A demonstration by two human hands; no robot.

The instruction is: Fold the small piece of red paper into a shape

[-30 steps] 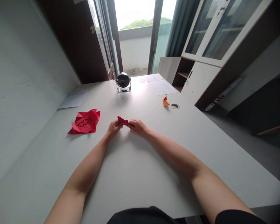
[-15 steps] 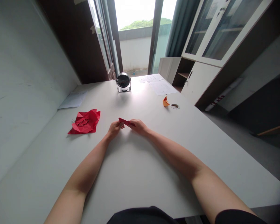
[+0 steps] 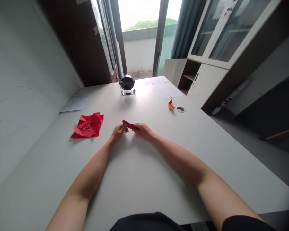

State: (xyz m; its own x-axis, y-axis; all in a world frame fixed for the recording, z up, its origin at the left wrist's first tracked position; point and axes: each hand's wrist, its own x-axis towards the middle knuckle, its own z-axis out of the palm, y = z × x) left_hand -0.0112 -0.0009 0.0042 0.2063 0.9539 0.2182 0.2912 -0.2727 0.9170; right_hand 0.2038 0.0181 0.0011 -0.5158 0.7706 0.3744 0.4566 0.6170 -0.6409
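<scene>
A small folded piece of red paper [image 3: 128,124] is held just above the white table [image 3: 144,166], near its middle. My left hand [image 3: 118,132] pinches its left end with fingers closed. My right hand [image 3: 142,130] grips its right end, fingers curled over the paper. Both forearms lie stretched across the table toward it.
A crumpled red sheet [image 3: 88,125] with a black loop on it lies to the left. A small orange folded figure [image 3: 170,105] sits by a round cable hole [image 3: 180,109]. A small desk fan [image 3: 127,84] and loose white papers [image 3: 167,89] lie at the far end. Cabinets stand right.
The hands have barely shifted; the red paper's left tip sits slightly lower and closer between the fingers than a second ago.
</scene>
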